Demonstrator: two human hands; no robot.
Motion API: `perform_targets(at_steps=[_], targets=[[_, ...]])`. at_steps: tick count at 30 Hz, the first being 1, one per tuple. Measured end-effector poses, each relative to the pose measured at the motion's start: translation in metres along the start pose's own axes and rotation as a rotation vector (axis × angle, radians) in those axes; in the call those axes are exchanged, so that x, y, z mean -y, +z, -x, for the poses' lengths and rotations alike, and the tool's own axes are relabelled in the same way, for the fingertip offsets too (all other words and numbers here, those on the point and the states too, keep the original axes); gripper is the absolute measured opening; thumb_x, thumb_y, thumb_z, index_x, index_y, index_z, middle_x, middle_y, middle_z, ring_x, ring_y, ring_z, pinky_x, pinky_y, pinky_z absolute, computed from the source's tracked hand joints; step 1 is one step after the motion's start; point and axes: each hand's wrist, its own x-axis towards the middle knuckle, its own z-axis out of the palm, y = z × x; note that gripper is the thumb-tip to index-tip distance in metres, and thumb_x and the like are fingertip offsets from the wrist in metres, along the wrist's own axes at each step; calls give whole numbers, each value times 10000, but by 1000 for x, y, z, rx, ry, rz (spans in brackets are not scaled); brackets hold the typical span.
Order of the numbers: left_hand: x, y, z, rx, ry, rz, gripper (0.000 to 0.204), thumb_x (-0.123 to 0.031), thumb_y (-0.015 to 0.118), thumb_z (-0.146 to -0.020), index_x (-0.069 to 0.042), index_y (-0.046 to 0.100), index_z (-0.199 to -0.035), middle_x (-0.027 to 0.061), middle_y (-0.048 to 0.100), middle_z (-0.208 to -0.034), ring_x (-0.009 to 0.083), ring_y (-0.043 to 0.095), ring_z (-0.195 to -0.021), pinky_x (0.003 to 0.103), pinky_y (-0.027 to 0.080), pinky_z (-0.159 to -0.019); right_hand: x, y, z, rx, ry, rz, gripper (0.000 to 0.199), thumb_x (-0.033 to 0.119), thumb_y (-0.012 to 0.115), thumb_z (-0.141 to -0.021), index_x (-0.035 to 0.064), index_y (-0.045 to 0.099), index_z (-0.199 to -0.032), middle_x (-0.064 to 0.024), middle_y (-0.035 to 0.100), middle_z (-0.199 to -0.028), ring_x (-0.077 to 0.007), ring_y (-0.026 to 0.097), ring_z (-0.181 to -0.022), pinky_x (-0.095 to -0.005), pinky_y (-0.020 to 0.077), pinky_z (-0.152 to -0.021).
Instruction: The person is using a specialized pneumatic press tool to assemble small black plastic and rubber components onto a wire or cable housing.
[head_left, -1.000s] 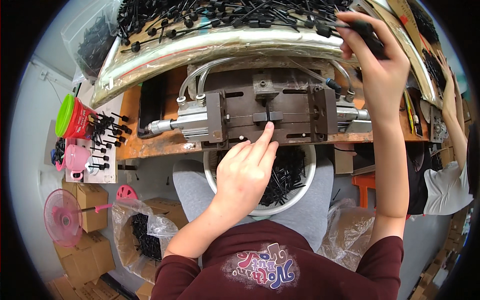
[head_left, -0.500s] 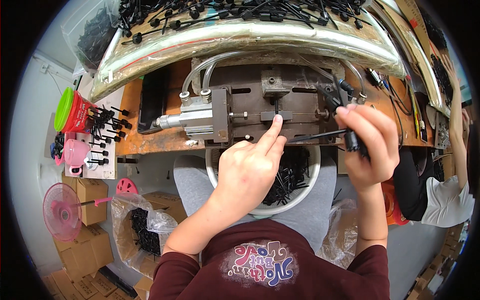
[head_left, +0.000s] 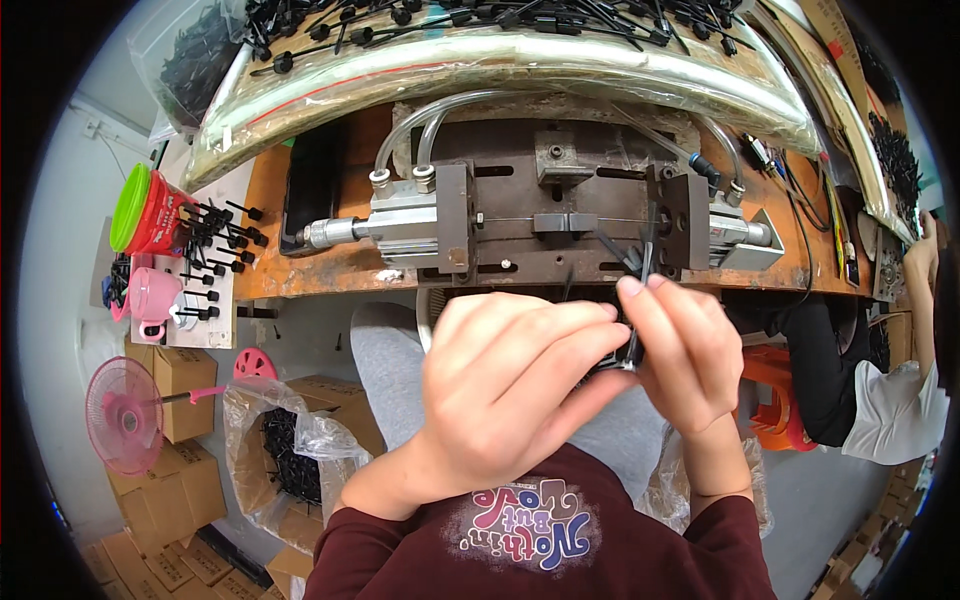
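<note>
My left hand (head_left: 510,385) and my right hand (head_left: 690,350) meet in front of the bench, fingertips nearly touching. Several thin black plastic stems (head_left: 645,255) stick up from the pinched fingers of my right hand. My left fingers are closed at the same black pieces, and one more dark stem (head_left: 569,285) shows above them; my fingers hide most of what they hold. Beyond my hands lies a dark metal fixture (head_left: 510,150) with a small split block (head_left: 565,222) at its middle, crossed by a thin rod. The white basket (head_left: 425,318) on my lap is mostly covered.
Air cylinders (head_left: 405,235) with clear hoses flank the fixture. Black stemmed pieces (head_left: 460,20) cover a plastic-wrapped board behind. Left stand a red bucket (head_left: 165,215), a pink cup (head_left: 155,295) and a pink fan (head_left: 125,415). A co-worker's arm (head_left: 920,290) shows at right.
My left hand has drawn back from the fixture's middle block, and my right hand has come left and down to meet it. The black stem seen at the block is gone from there.
</note>
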Motion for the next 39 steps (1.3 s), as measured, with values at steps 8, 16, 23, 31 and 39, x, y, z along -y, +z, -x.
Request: perform_targets(at_steps=[8, 16, 23, 31, 39], targets=[[6, 4, 10, -59, -246, 380, 342, 94, 802, -623, 6, 657, -921, 111, 669, -909, 152, 644, -768, 236, 520, -638, -3, -2, 16, -25, 175, 26, 386, -66, 683, -662, -82, 673, -1047, -170, 627, -972, -238, 636, -720, -298, 523, -591], [31, 31, 20, 138, -85, -86, 303, -9, 746, -683, 0, 684, -979, 140, 626, -1210, 277, 646, -921, 373, 515, -855, 12, -23, 9, -104, 1039, -429, 111, -18, 689, -826, -23, 677, -936, -91, 634, -942, -122, 588, -679, -212, 453, -583], [35, 37, 9, 232, -46, -295, 242, -57, 740, -698, -10, 685, -929, 105, 656, -1190, 219, 667, -755, 314, 529, -720, 18, -20, 17, -267, 1362, -1027, 124, 48, 634, -898, -14, 631, -1005, -87, 607, -972, -70, 563, -652, -182, 418, -542], [34, 34, 9, 204, -181, -79, 286, -24, 758, -704, -5, 683, -980, 120, 676, -1135, 158, 660, -648, 265, 529, -628, 20, -19, 19, -372, 1468, -1268, 169, 51, 627, -906, -22, 597, -1055, -92, 631, -957, -70, 570, -680, -181, 439, -571], [17, 21, 11, 262, -943, 1127, 343, 103, 710, -767, 88, 629, -1100, 156, 686, -1040, 164, 698, -811, 230, 561, -673, 27, -16, 16, -123, 1401, -1290, 153, 20, 660, -862, -12, 646, -1010, -55, 627, -980, -46, 549, -698, -172, 424, -587]])
